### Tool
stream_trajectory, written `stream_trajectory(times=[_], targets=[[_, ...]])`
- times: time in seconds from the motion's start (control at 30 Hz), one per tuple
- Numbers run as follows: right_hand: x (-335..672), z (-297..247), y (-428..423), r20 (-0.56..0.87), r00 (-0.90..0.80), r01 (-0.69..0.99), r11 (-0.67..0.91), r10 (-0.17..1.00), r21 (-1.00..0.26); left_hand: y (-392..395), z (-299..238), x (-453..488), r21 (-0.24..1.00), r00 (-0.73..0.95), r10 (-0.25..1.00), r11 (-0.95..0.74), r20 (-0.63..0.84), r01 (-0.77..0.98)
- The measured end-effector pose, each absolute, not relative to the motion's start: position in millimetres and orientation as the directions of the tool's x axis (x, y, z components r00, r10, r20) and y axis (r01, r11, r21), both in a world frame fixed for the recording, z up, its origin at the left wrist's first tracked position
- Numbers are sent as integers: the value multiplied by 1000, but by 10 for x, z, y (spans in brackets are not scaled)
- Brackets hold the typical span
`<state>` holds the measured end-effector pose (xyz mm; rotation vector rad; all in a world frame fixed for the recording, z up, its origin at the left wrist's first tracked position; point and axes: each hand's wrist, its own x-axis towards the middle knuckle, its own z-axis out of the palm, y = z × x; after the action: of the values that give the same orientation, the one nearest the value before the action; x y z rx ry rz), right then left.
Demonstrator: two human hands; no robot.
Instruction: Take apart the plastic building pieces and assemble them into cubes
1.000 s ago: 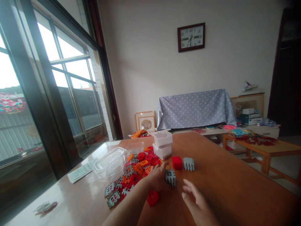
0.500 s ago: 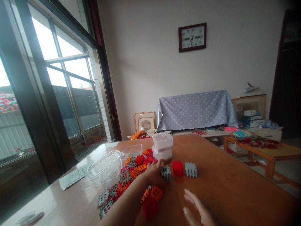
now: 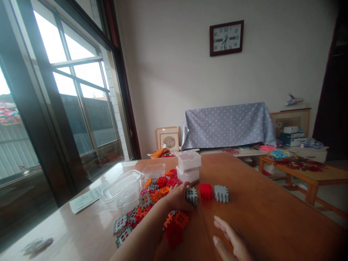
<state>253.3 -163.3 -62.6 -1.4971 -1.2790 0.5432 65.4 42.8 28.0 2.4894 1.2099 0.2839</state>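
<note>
My left hand (image 3: 178,198) reaches over a pile of interlocking plastic building blocks (image 3: 145,200) in red, orange, grey and pink. Its fingers close round the left side of a stack of grey building blocks (image 3: 192,196) standing on the table. To the right of that stack stand a red block stack (image 3: 206,192) and a light grey block stack (image 3: 221,193). Loose orange blocks (image 3: 181,219) and a dark red block (image 3: 174,235) lie below my left wrist. My right hand (image 3: 231,239) hovers low over the table, fingers apart, holding nothing.
Two white plastic boxes (image 3: 189,162) are stacked behind the pile. Clear plastic containers (image 3: 122,186) and a written sheet (image 3: 87,198) lie left on the wooden table (image 3: 258,210). A crumpled clear bag (image 3: 38,246) sits near the left edge. Windows line the left side.
The view has shifted slightly. My left hand stays at the grey stack, and my right hand keeps nearly the same place and pose.
</note>
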Motion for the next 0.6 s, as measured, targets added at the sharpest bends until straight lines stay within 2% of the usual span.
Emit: stream_trajectory(times=[0.13, 0.27, 0.43, 0.6], targets=[[2508, -603, -1655, 261, 334, 416, 107, 906, -903, 358, 345, 507, 527, 599, 788, -572, 141, 629], [2476, -568, -1693, 272, 322, 436, 113, 907, -893, 200, 401, 301, 711, 460, 833, -523, 308, 471], [2435, -509, -1703, 287, 258, 527, 115, 922, -842, -75, 443, 43, 900, 255, 926, -344, 279, 266], [2251, -228, -1698, 299, 144, 618, 151, 943, -771, -209, 406, -166, 947, 188, 953, -270, 237, 175]])
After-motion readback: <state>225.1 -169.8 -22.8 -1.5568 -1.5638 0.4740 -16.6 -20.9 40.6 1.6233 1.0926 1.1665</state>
